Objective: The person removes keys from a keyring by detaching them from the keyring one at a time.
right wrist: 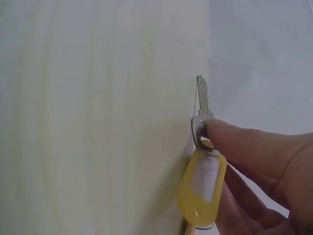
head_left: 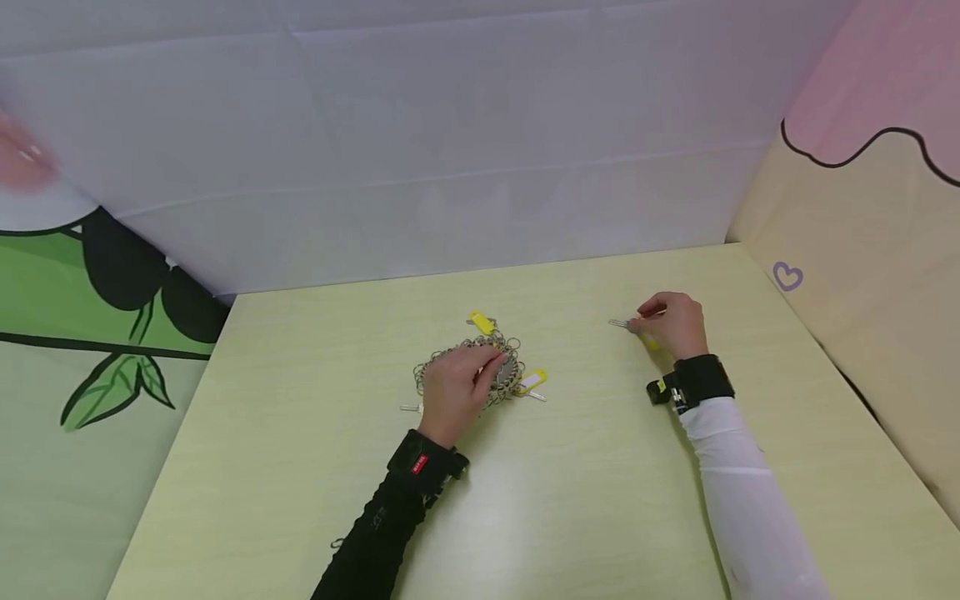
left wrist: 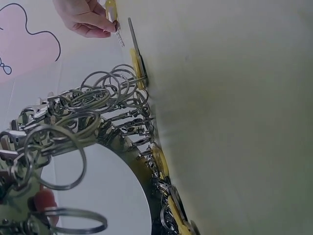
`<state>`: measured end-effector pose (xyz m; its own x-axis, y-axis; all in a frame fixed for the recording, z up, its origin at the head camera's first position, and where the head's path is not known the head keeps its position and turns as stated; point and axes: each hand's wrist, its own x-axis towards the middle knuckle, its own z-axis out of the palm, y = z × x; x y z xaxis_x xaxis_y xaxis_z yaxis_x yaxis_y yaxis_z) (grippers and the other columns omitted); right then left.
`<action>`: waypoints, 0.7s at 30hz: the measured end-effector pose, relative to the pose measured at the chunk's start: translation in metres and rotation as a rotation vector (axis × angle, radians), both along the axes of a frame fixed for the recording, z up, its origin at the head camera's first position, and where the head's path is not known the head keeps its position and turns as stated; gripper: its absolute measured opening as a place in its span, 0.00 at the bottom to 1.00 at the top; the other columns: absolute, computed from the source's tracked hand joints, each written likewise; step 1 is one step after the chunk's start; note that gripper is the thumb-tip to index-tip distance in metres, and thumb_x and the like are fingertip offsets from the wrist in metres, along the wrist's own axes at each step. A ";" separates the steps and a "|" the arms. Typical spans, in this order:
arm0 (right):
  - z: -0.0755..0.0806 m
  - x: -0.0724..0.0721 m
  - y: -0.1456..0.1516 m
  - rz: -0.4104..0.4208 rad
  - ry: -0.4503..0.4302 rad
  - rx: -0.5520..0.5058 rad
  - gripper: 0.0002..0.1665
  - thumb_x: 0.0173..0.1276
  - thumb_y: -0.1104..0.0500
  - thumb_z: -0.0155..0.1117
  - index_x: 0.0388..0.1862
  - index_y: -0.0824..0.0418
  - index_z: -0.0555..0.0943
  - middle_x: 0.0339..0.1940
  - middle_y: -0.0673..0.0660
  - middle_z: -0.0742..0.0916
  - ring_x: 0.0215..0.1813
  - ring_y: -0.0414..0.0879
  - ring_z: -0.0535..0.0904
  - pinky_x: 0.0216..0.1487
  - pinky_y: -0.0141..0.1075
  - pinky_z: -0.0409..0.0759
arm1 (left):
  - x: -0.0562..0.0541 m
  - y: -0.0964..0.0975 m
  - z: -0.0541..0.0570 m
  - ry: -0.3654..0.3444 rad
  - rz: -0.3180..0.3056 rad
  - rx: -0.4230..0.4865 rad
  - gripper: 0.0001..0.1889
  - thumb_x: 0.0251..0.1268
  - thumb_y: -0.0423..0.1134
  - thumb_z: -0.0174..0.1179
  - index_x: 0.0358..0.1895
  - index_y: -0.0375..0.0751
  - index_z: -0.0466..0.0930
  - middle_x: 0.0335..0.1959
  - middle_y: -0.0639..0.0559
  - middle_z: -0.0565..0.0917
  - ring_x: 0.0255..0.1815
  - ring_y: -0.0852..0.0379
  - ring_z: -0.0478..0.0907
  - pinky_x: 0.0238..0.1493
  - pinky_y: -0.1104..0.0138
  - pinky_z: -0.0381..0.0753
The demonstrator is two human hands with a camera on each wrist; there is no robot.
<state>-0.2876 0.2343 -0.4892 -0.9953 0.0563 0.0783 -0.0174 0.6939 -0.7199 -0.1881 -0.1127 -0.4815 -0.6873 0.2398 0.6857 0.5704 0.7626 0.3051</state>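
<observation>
My left hand (head_left: pixel 452 387) grips a round metal key holder (head_left: pixel 506 370), its rim hung with many small clips and split rings. In the left wrist view, the rings (left wrist: pixel 54 156) crowd around its edge, and a fingertip (left wrist: pixel 45 201) shows behind them. Yellow key tags (head_left: pixel 482 323) with keys hang from the holder. Off to the right, my right hand (head_left: pixel 672 327) pinches a silver key (right wrist: pixel 202 100) at its head between thumb and finger. From the key's split ring dangles a yellow tag (right wrist: pixel 200 191) with a white label; another yellow edge shows below it.
The pale wooden table (head_left: pixel 570 500) lies under both hands. A white cloth wall (head_left: pixel 450 125) stands along its back edge. Printed cloth panels close off the left side (head_left: pixel 75 483) and the right side (head_left: pixel 862 250).
</observation>
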 end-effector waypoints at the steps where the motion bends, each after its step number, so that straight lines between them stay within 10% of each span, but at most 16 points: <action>1: 0.000 0.000 0.000 -0.002 -0.002 -0.001 0.16 0.64 0.62 0.77 0.46 0.70 0.87 0.44 0.69 0.89 0.46 0.63 0.87 0.45 0.43 0.79 | 0.000 0.000 0.000 -0.004 0.001 0.000 0.06 0.73 0.43 0.66 0.38 0.48 0.90 0.30 0.55 0.90 0.22 0.60 0.78 0.23 0.67 0.73; 14: 0.006 0.003 -0.009 -0.028 0.060 0.041 0.12 0.72 0.61 0.69 0.47 0.69 0.87 0.44 0.69 0.89 0.46 0.63 0.84 0.48 0.50 0.79 | 0.001 0.000 0.001 0.033 -0.008 0.012 0.03 0.69 0.40 0.70 0.36 0.47 0.89 0.24 0.57 0.84 0.19 0.62 0.72 0.22 0.72 0.65; 21: 0.029 0.015 -0.047 0.173 0.167 0.064 0.12 0.74 0.61 0.68 0.49 0.67 0.88 0.46 0.67 0.90 0.47 0.61 0.85 0.51 0.53 0.81 | 0.001 0.000 0.001 0.007 -0.005 0.064 0.05 0.70 0.40 0.69 0.35 0.46 0.86 0.19 0.57 0.77 0.18 0.63 0.68 0.22 0.72 0.62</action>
<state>-0.2726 0.1873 -0.4604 -0.9627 -0.1247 0.2402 -0.2551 0.7144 -0.6516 -0.1873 -0.1127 -0.4810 -0.6817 0.1983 0.7043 0.5761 0.7388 0.3496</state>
